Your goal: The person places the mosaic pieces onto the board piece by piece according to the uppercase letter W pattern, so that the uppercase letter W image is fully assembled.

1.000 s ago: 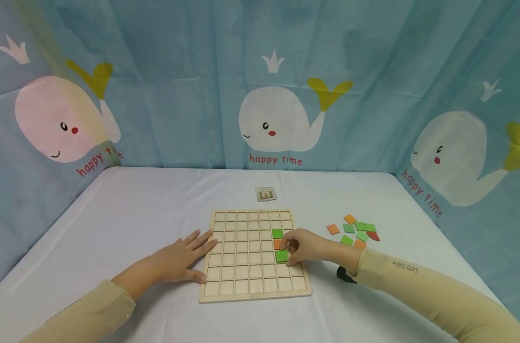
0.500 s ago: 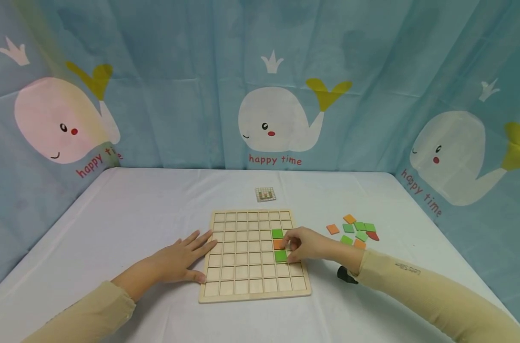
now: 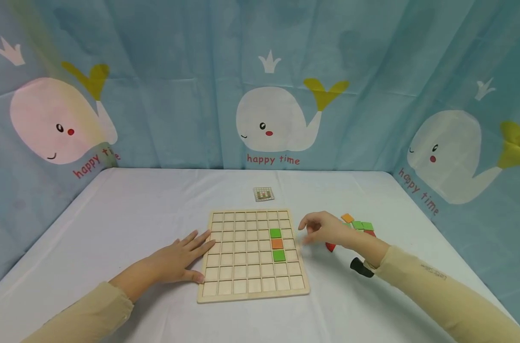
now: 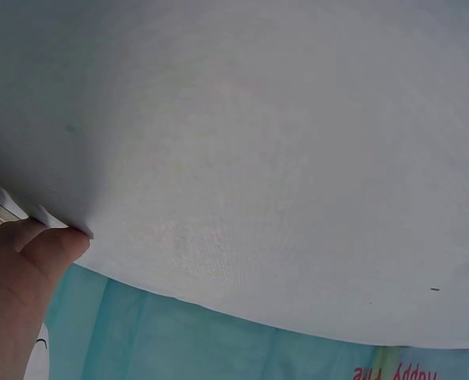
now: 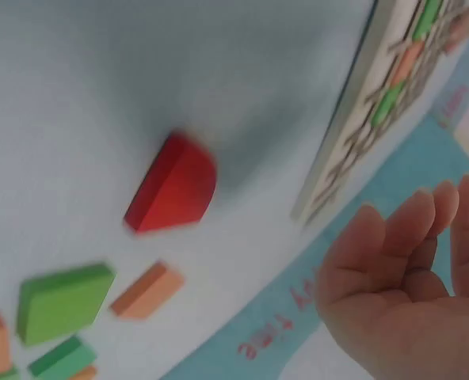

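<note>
- We saw the left hand (image 3: 178,259) rest with its fingers spread along the left edge of the wooden grid board (image 3: 231,273), grasping nothing.
- We found the right hand (image 3: 328,228) just beyond the board's right edge, above the table (image 3: 157,205); its fingers were loosely bent and released, with nothing held between them in the right wrist view.
- On the board we counted three squares in one column, second from the right: the far green square (image 3: 275,233), the orange square (image 3: 277,244) in the middle and the near green square (image 3: 279,256).
- Below the right hand we noticed a red piece (image 5: 173,186) with one curved side, lying flat and apart from the board.
- Near it we saw a green piece (image 5: 66,303) and an orange piece (image 5: 147,291), with more pieces partly out of view.
- We saw a black object (image 3: 361,267) beside the right sleeve (image 3: 431,281).
- Beyond the board we saw a small picture card (image 3: 264,194), and behind the table a blue curtain (image 3: 178,95) printed with whales.
</note>
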The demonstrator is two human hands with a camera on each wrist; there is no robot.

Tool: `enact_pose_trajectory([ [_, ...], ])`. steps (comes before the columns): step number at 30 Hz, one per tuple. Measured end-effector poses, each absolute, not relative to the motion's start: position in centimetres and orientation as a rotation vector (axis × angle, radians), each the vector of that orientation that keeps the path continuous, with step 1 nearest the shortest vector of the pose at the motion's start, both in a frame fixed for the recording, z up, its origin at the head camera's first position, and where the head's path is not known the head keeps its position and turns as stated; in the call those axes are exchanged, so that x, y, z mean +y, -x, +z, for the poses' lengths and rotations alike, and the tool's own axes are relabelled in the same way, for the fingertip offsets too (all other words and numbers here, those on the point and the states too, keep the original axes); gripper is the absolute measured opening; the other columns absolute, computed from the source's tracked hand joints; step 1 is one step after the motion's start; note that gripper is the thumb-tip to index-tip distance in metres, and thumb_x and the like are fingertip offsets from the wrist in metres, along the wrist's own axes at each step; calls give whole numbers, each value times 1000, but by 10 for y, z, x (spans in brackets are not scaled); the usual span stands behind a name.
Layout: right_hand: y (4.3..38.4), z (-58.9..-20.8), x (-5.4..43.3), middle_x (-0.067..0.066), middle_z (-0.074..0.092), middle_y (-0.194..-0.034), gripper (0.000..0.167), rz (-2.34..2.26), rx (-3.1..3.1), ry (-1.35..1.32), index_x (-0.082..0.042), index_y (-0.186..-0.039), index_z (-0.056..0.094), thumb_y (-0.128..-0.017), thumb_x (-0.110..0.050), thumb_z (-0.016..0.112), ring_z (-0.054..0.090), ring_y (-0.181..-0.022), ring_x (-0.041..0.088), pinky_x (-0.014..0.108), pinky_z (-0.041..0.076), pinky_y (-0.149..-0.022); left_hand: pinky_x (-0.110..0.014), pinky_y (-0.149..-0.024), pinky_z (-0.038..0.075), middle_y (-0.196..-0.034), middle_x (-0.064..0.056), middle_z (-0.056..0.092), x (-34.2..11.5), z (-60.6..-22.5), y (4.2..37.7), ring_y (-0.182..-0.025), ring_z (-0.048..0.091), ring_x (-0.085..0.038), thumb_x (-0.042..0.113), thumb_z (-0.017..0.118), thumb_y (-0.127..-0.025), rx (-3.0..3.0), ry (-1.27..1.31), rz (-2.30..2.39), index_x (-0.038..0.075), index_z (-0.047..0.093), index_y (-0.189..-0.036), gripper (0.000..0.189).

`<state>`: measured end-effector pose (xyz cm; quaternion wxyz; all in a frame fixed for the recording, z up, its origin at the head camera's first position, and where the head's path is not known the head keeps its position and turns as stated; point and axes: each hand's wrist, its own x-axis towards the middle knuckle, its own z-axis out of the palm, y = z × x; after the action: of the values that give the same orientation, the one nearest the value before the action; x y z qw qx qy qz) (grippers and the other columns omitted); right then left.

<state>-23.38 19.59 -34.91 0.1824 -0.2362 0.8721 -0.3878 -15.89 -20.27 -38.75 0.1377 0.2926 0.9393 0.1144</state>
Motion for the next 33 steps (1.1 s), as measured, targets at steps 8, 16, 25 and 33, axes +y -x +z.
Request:
enact_pose_trajectory([
  [8, 237, -341, 220, 3, 53, -75, 25, -1085, 2492, 603, 5, -106, 64, -84, -5, 74, 50, -73, 20, 32, 44, -67, -69, -104, 22, -160, -16, 13, -204, -389, 160, -143, 12, -47, 68, 53, -83, 2710, -831, 338, 7, 28, -153, 97],
  [16, 237, -345, 244, 2, 57, -85, 27, -1032, 2532, 607, 1, -109, 68, -86, -10, 75, 53, -84, 22, 37, 47, -75, -69, -104, 24, -160, -17, 14, -204, -389, 160, -143, 13, -47, 68, 53, -84, 2714, -848, 336, 6, 29, -153, 96],
  [25, 240, -357, 264, 9, 62, -105, 31, -941, 2532, 758, -1, -107, 70, -80, -13, 80, 48, -90, 23, 26, 46, -63, -69, -104, 22, -160, -17, 13, -203, -385, 158, -143, 12, -47, 67, 54, -84, 2705, -839, 346, 6, 28, -153, 96],
  [33, 244, -364, 271, 6, 54, -99, 27, -865, 2465, 755, -8, -106, 70, -81, -14, 80, 51, -81, 20, 25, 44, -60, -70, -104, 22, -160, -18, 14, -202, -384, 158, -143, 13, -47, 66, 55, -83, 2703, -835, 355, 5, 29, -153, 96],
])
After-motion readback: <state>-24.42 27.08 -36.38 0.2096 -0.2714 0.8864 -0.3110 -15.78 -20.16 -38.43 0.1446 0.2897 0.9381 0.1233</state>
